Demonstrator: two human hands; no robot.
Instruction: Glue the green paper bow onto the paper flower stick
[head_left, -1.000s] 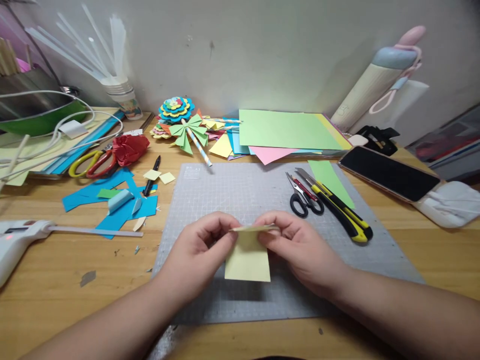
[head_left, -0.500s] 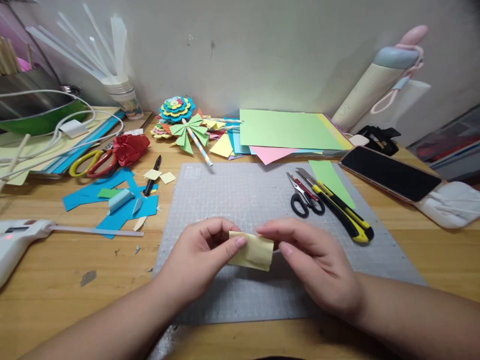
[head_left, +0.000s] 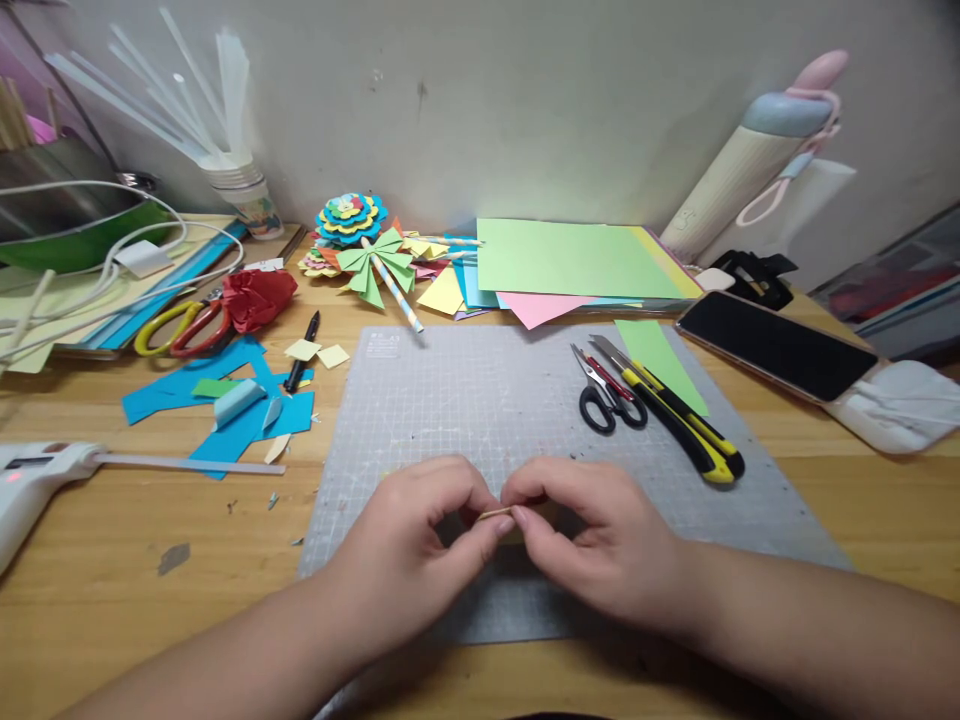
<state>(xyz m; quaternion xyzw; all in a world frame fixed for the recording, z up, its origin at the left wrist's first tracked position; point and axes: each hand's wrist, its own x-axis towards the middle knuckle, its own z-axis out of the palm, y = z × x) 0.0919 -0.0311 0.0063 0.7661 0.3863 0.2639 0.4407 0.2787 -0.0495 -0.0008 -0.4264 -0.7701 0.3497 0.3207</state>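
Note:
Between my two hands is a small piece of pale yellow paper point(head_left: 495, 513), seen nearly edge-on, with most of it hidden by my fingers. My left hand point(head_left: 431, 530) pinches its left side between thumb and forefinger. On the other side, the thumb and forefinger of my right hand point(head_left: 600, 535) pinch it too, and the fingertips of both hands almost meet. Both hands are above the lower part of a grey cutting mat point(head_left: 450, 400). Small black-handled scissors point(head_left: 609, 390) and a yellow-and-black utility knife point(head_left: 675, 415) lie on the mat beyond my right hand.
Blue paper scraps point(head_left: 232, 410), a black pen point(head_left: 302, 350) and a white glue gun point(head_left: 45, 480) lie left. Coloured paper sheets point(head_left: 577, 260) and paper flowers point(head_left: 351, 220) are along the wall. A phone point(head_left: 776, 345) and a tilted bottle point(head_left: 742, 170) are right.
The yellow paper has turned from showing its broad face to nearly edge-on. My right hand has moved left and closed on it, meeting my left hand.

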